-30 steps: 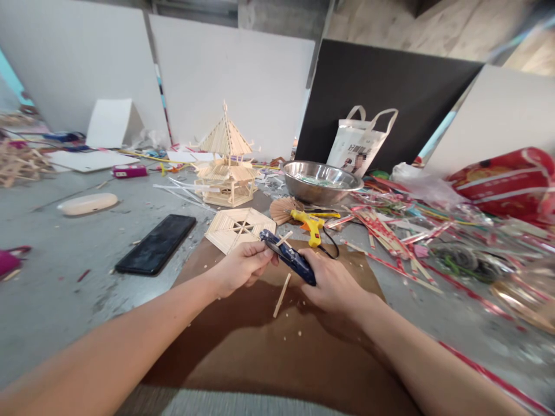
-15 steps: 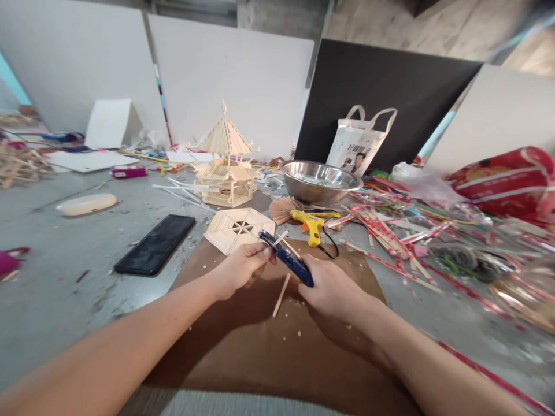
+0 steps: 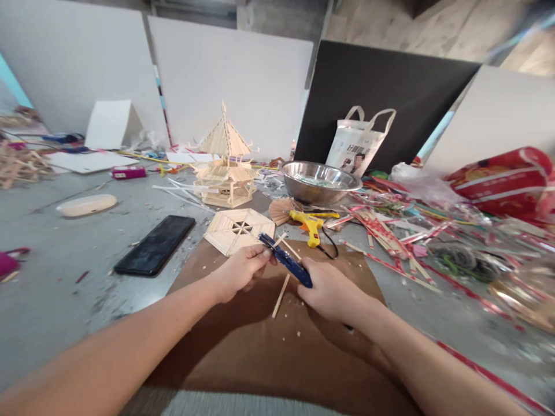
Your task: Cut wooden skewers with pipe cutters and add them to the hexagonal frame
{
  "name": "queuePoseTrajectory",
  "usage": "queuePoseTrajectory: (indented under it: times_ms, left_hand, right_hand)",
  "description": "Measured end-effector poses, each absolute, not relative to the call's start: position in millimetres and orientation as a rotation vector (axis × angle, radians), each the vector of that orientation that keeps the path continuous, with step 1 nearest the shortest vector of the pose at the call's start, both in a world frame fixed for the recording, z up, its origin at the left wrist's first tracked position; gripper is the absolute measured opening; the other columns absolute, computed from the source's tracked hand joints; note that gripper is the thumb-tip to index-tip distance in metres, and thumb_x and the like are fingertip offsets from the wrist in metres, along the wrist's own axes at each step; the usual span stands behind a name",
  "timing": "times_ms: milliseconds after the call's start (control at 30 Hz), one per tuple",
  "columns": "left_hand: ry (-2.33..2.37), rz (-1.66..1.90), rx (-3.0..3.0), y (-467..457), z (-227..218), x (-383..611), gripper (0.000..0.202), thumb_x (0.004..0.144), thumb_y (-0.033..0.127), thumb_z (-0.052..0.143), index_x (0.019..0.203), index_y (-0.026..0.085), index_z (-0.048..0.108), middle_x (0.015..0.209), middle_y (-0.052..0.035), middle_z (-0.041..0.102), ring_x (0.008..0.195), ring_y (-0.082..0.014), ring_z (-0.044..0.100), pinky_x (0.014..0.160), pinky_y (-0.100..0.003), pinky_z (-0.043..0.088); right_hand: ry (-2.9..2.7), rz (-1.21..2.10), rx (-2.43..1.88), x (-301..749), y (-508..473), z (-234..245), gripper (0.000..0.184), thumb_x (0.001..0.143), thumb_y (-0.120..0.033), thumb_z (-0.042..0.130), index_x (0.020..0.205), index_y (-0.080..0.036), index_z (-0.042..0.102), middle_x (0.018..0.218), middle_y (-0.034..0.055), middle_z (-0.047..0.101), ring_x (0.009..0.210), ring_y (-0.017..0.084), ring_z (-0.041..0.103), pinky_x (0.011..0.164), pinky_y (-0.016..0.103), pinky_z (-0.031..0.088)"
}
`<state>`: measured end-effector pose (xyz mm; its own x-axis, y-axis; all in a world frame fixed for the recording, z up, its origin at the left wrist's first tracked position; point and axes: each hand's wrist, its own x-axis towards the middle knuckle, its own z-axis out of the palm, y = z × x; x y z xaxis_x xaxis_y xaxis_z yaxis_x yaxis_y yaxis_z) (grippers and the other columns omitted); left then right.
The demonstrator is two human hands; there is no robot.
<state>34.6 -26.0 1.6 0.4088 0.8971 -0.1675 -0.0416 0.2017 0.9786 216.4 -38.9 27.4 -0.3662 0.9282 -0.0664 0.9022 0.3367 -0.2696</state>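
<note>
My right hand (image 3: pixel 327 286) is wrapped round a blue hand cutter (image 3: pixel 292 266) that points up and to the left. My left hand (image 3: pixel 241 270) is closed in a pinch at the cutter's jaws, on a thin wooden stick (image 3: pixel 280 239) that pokes out past the blade. Part of the stick is hidden by fingers and tool. One loose wooden stick (image 3: pixel 281 297) lies on the brown board (image 3: pixel 243 358) below. Just beyond my left hand lies a hexagonal panel (image 3: pixel 221 232) of wooden sticks with a spoked opening.
A wooden stick pavilion (image 3: pixel 224 173) stands behind the panel. Rightward are a yellow glue gun (image 3: pixel 310 225), a steel bowl (image 3: pixel 323 188) and piled red-and-white wrapped sticks (image 3: pixel 385 231). On the left lie a black phone (image 3: pixel 156 245) and a white oval case (image 3: pixel 87 205).
Almost nothing differs. Both hands, the cutter and the stick keep the same place, with only a very slight shift of the right hand.
</note>
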Motion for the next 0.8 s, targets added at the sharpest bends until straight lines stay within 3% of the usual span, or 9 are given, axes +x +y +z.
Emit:
queuePoseTrajectory:
  times_ms: [800]
  left_hand:
    - [1.013, 0.760, 1.138, -27.4, 1.9, 39.2, 0.025, 0.078, 0.042, 0.037, 0.078, 0.019, 0.045, 0.041, 0.0104, 0.018, 0.030, -0.0019, 0.012, 0.027, -0.012, 0.010]
  right_hand:
    - [-2.445, 0.595, -1.684, 216.8, -36.1, 24.5, 0.013, 0.069, -0.025, 0.043, 0.077, -0.018, 0.052, 0.075, 0.0039, 0.061, 0.067, 0.015, 0.054, 0.055, 0.022, 0.031]
